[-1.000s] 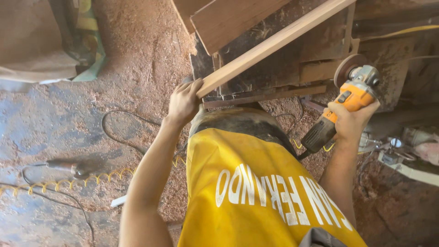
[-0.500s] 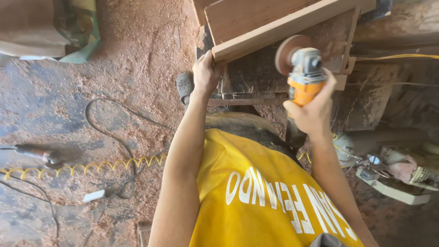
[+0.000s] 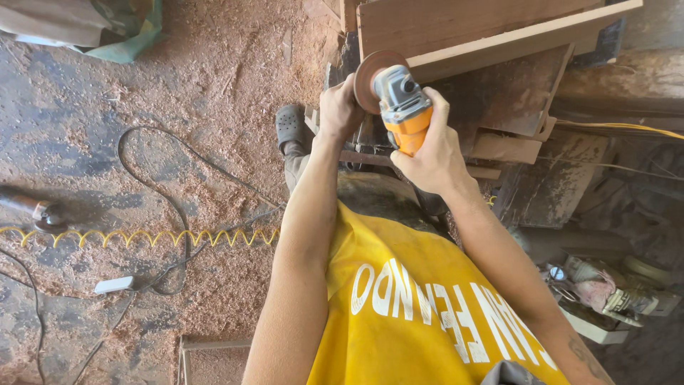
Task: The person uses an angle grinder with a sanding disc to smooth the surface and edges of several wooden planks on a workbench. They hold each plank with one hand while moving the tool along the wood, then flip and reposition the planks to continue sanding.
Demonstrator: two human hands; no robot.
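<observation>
My right hand (image 3: 427,153) grips an orange and grey angle grinder (image 3: 400,107) whose brown sanding disc (image 3: 369,78) sits against the end of a long wooden board (image 3: 520,43). My left hand (image 3: 338,110) is closed on the near end of that board, right beside the disc. The board lies tilted over a stack of other wooden pieces (image 3: 513,93). My yellow shirt fills the lower middle of the view.
Sawdust covers the floor. A black cable (image 3: 171,178), a yellow coiled hose (image 3: 142,237) and a white plug block (image 3: 114,285) lie at left. A tool handle (image 3: 32,210) rests at far left. A cluttered box of parts (image 3: 605,296) sits at lower right.
My right hand has swung the grinder leftward from beside my body up to the board's end, beside my left hand. The view has shifted right and closer.
</observation>
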